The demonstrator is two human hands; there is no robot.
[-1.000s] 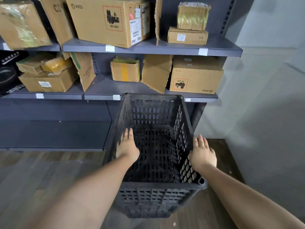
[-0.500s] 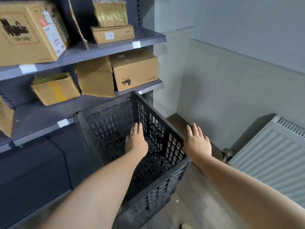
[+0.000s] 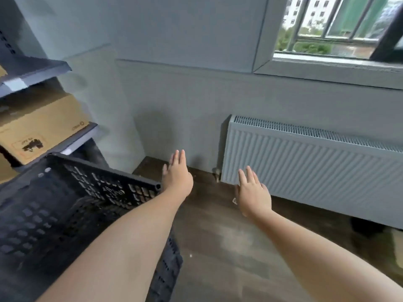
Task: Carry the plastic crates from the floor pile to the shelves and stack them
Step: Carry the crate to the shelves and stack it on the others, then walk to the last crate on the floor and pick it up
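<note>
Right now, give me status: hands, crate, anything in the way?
Left hand open, right hand open, neither holding anything. Black crate at left by the shelf, untouched. Ahead: radiator on the wall.

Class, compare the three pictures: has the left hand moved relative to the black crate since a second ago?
Yes. The left hand, earlier inside the black crate, is now outside, just past its right-hand corner rim, fingers straight, over the wooden floor.
</note>
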